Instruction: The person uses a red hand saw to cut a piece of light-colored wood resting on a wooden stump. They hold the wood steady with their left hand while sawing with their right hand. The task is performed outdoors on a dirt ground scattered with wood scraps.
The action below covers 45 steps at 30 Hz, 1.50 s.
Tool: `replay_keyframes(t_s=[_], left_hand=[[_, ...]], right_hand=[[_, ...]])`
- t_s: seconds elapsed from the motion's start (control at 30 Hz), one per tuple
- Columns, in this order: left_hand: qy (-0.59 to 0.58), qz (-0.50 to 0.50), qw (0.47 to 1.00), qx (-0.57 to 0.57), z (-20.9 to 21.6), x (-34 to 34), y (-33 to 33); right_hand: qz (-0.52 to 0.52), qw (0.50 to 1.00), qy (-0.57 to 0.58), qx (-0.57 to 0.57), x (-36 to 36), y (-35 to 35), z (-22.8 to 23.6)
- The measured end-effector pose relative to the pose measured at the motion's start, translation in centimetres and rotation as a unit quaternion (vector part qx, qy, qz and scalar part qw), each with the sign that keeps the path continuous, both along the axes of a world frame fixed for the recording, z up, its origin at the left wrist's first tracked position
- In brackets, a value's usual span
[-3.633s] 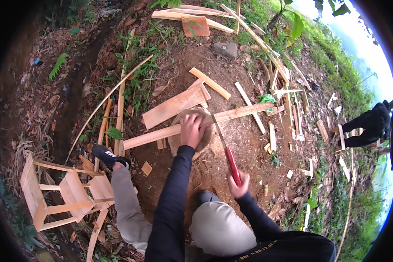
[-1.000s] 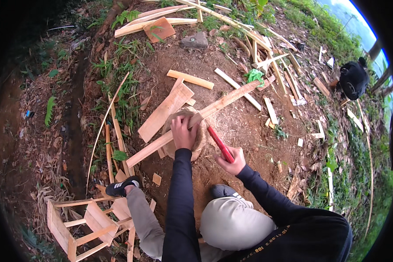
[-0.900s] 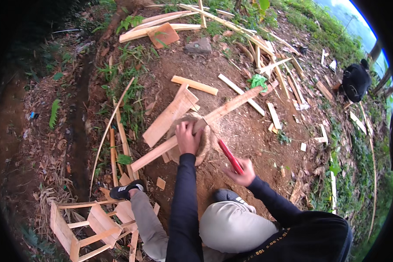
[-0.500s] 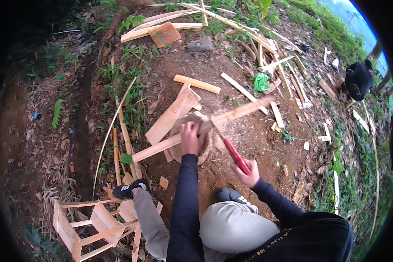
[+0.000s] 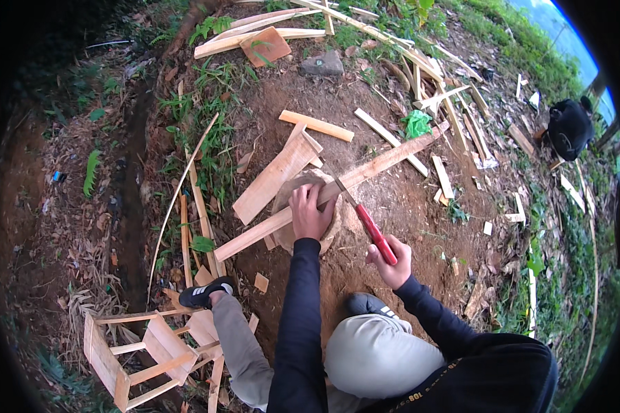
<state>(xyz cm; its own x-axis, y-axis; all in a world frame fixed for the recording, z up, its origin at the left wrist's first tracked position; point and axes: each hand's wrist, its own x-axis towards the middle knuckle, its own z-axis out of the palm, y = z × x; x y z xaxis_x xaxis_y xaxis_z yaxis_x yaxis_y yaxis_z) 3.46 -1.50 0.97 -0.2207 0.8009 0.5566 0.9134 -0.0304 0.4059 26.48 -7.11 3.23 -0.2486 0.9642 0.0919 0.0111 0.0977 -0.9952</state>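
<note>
A long wooden strip [image 5: 386, 163] lies slantwise across a round tree stump [image 5: 334, 230], its right end reaching out past the stump. My left hand [image 5: 312, 210] presses on the strip over the stump, fingers closed around it. In my right hand [image 5: 395, 265] is the red handle of a hand saw [image 5: 370, 230]. The thin saw blade meets the strip just right of my left hand. Pale sawdust covers the soil beyond. Next to the stump rests a wide board [image 5: 275, 175], with a shorter strip [image 5: 317, 126] above it.
A small wooden frame [image 5: 162, 361] with slats lies at lower left beside my foot. Several long strips [image 5: 255, 43] are piled at the back, near a grey block [image 5: 322, 64]. A green plastic bag [image 5: 416, 124] sits among offcuts. Another person [image 5: 570, 129] crouches at far right.
The strip's right end has swung farther away from me. My right hand and the saw have shifted slightly forward; the thumb now stands more apart. My left hand stays on the strip.
</note>
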Motion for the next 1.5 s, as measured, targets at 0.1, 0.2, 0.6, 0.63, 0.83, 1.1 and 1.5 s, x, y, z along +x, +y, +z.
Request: replay_keyframes(t_s=[0.1, 0.2, 0.6, 0.63, 0.83, 1.1, 1.5], left_hand=[[-0.01, 0.006, 1.0, -0.012, -0.3, -0.2, -0.2], [-0.006, 0.013, 1.0, -0.021, -0.3, -0.5, -0.1], [0.01, 0.007, 1.0, -0.001, -0.4, -0.6, 0.4], [0.008, 0.004, 1.0, 0.004, -0.5, -0.5, 0.2], [0.013, 0.006, 1.0, -0.01, -0.5, -0.2, -0.2], [0.008, 0.012, 1.0, -0.006, -0.9, -0.5, -0.3], [0.005, 0.039, 0.999, -0.009, -0.5, -1.0, -0.1]], right_hand=[[0.022, 0.999, -0.035, -0.013, 0.4, 0.1, 0.9], [0.022, 0.995, -0.086, 0.037, 0.8, -0.4, 1.4], [0.052, 0.991, -0.099, 0.077, 1.0, 0.3, 1.7], [0.06, 0.988, -0.108, 0.094, 0.6, 0.3, 1.6], [0.033, 0.986, -0.122, 0.107, 0.4, -0.6, 0.4], [0.007, 0.997, -0.075, 0.033, -1.7, 1.3, 0.2], [0.031, 0.992, -0.115, 0.037, 2.6, -1.3, -0.3]])
